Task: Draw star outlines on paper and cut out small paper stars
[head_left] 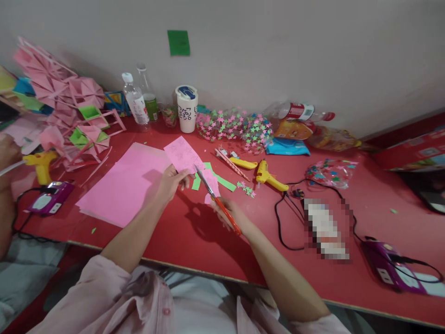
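Note:
My left hand (pixel 172 182) pinches a small pink sheet of paper (pixel 184 155) and holds it up over the red table (pixel 194 232). My right hand (pixel 229 214) grips orange-handled scissors (pixel 217 199), whose blades point up and left into the pink sheet's lower edge. A strip of the pink paper hangs down beside the blades. Green paper strips (pixel 222 181) lie on the table just behind the scissors.
A stack of large pink sheets (pixel 128 185) lies left. A yellow glue gun (pixel 269 178), a yellow cutter (pixel 243 163), star cut-outs (pixel 236 125), a white cup (pixel 187 109), bottles (pixel 136 99) and folded pink paper shapes (pixel 69 102) line the back. Another person's arm (pixel 7 185) is at far left.

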`<state>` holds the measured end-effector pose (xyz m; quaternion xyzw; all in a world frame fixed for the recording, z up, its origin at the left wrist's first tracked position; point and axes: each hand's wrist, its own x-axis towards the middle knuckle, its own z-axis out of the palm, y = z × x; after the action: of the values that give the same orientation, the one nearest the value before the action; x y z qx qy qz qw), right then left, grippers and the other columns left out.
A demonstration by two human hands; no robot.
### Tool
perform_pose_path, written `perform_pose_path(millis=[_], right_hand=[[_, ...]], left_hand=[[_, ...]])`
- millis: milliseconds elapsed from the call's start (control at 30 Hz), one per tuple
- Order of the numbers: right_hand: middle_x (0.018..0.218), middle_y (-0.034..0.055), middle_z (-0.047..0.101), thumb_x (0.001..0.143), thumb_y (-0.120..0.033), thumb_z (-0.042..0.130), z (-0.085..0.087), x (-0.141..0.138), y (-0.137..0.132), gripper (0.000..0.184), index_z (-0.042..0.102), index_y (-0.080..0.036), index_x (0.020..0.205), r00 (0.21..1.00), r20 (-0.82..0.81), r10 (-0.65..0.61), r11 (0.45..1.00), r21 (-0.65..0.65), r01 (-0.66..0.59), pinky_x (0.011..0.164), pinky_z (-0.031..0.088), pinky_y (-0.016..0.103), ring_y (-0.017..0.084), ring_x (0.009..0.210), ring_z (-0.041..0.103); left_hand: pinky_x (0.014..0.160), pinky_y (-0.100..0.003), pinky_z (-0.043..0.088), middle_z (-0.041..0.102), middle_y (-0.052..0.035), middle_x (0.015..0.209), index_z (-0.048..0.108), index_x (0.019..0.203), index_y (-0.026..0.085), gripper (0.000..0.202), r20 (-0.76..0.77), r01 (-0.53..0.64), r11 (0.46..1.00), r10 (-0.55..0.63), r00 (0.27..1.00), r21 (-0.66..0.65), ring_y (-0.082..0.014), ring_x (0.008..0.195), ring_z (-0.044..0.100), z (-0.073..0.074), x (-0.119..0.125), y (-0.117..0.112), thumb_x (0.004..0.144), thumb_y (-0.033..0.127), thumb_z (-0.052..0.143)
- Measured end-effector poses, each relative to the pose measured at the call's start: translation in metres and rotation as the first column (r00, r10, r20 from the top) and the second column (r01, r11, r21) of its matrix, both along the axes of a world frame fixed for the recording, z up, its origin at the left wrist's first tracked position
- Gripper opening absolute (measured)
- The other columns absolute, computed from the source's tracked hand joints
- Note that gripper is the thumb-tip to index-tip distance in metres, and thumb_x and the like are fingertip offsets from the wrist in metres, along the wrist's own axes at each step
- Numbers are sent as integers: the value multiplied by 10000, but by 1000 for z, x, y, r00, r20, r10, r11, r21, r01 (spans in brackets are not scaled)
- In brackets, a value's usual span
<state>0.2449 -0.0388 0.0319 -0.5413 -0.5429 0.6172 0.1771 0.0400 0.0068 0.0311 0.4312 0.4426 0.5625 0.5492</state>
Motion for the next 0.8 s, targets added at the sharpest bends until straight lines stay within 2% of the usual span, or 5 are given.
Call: perform_pose_path(millis=[233, 533, 800], right_hand=[[402, -109, 352, 766, -600, 557, 7, 1, -2, 434, 392, -210, 672, 1000, 14, 6, 999, 44, -6, 295, 297, 186, 53, 281, 333], [431, -88, 391, 795, -625, 511, -10, 4, -1, 435, 416, -206, 724, 998, -45, 54, 998, 47, -52, 334, 324, 194, 64, 327, 372], [392, -106, 364, 778, -620, 530, -7, 1, -1, 434, 401, -210, 713, 1000, -25, 4, 1000, 15, -4, 292, 308, 192, 59, 275, 334]], left_hand=[[327, -169, 306, 678, -25, 647, 533, 782, 130, 244, -7, 36, 999, -36, 999, -12, -40, 353, 476, 4, -8, 2, 703, 320, 663], [304, -163, 287, 626, 15, 594, 522, 706, 136, 278, -41, 141, 988, -143, 989, -57, -37, 341, 476, 6, -8, 1, 667, 353, 690], [302, -153, 275, 620, 18, 592, 510, 707, 137, 279, -46, 139, 988, -142, 989, -64, -30, 338, 470, 8, -8, 2, 669, 351, 684]])
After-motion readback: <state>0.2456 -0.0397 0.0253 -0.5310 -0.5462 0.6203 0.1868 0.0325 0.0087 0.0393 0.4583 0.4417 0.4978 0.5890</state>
